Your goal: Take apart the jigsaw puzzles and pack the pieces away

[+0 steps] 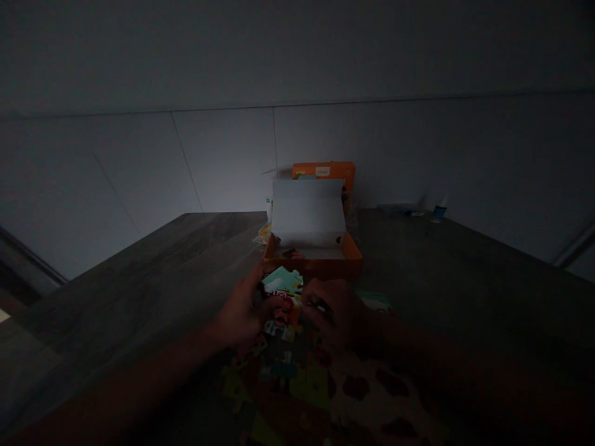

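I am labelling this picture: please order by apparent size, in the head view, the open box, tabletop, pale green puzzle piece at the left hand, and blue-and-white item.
1. Tabletop
2. Open box
3. Pale green puzzle piece
4. Blue-and-white item, farther back

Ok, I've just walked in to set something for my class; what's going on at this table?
A person is handling jigsaw pieces in dim light. The left hand holds some, and the right hand is close beside them, fingers curled; what it grips is hard to tell. More puzzle pieces lie nearer the person on the table. Just beyond the hands is an open orange box, with another orange box behind it.
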Motion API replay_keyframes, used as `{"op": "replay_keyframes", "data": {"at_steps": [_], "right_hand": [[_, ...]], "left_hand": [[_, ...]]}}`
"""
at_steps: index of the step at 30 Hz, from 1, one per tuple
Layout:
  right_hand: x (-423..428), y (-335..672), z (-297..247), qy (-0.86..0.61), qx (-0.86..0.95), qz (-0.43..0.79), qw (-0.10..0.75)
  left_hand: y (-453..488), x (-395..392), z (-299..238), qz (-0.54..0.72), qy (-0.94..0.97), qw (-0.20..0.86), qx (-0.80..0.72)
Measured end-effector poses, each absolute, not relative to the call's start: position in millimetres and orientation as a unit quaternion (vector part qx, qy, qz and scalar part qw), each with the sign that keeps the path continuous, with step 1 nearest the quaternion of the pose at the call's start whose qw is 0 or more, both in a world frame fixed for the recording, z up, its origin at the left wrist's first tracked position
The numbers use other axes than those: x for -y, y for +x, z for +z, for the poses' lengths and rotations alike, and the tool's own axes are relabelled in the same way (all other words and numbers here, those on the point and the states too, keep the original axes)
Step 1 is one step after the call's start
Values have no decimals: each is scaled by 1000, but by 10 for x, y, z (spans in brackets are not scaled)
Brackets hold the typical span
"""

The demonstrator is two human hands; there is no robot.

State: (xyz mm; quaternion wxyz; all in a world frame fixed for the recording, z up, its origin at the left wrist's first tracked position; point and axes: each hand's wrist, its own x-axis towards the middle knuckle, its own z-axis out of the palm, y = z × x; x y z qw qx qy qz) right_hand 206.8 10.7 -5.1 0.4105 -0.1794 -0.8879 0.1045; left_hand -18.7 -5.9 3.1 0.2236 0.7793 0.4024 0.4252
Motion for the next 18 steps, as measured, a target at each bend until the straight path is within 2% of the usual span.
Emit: {"op": "replay_keyframes", "data": {"at_steps": [3,8,13,18], "right_hand": [[-117,2056,-53,-208,888,119,394],[-163,2022,-80,-301,845,117,426],[-190,1983,-106,-313,846,122,415],[-226,1994,-86,-310,851,154,396]], "left_hand": [[-212,23,-12,440,757,232,-423],[-156,-8,-9,539,652,301,-440],[-100,14,51,606,582,356,-409],[-84,24,90,614,547,408,-397]]}}
